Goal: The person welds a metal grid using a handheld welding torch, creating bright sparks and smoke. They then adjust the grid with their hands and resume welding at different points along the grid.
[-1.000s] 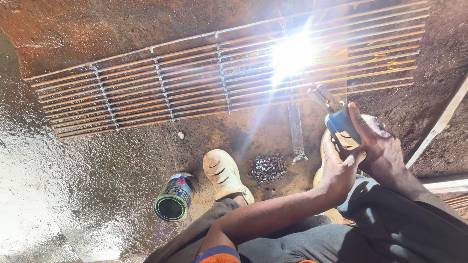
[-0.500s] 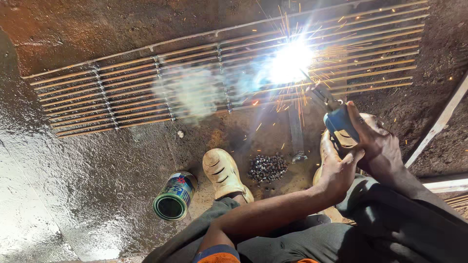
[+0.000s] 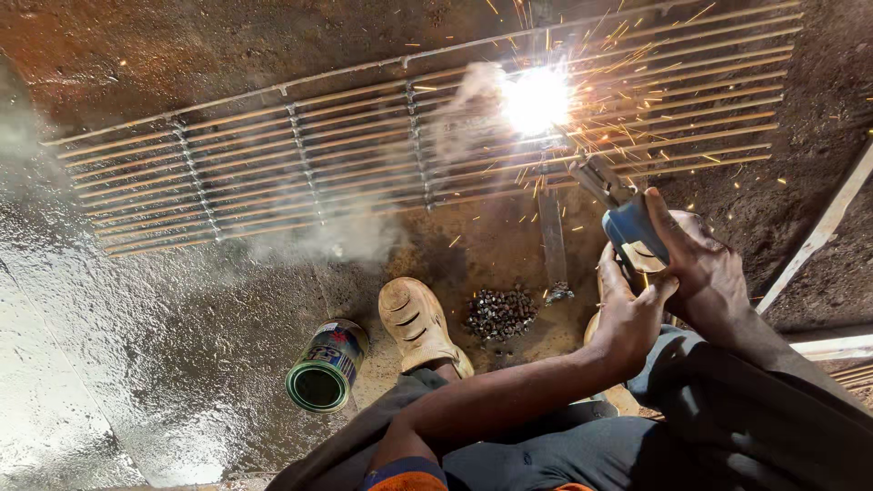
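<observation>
Smoke now drifts left over the metal grille (image 3: 300, 173) and sparks spray wider from the weld arc (image 3: 536, 98); both hands barely shifted. Right hand (image 3: 705, 273) grips the blue electrode holder (image 3: 632, 232), left hand (image 3: 627, 318) closed round it from below, rod tip at grille's far edge. Tin can (image 3: 326, 365) lies on floor nr shoe (image 3: 420, 325), small scrap pile (image 3: 500, 314) btwn shoe & hands. Open floor to the left.

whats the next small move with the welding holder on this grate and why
Probably hold the arc steady a moment more. Both the left hand and right hand grip the blue electrode holder, its tip burning bright at a cross-bar joint on the metal grate, with sparks and smoke rising.
</observation>
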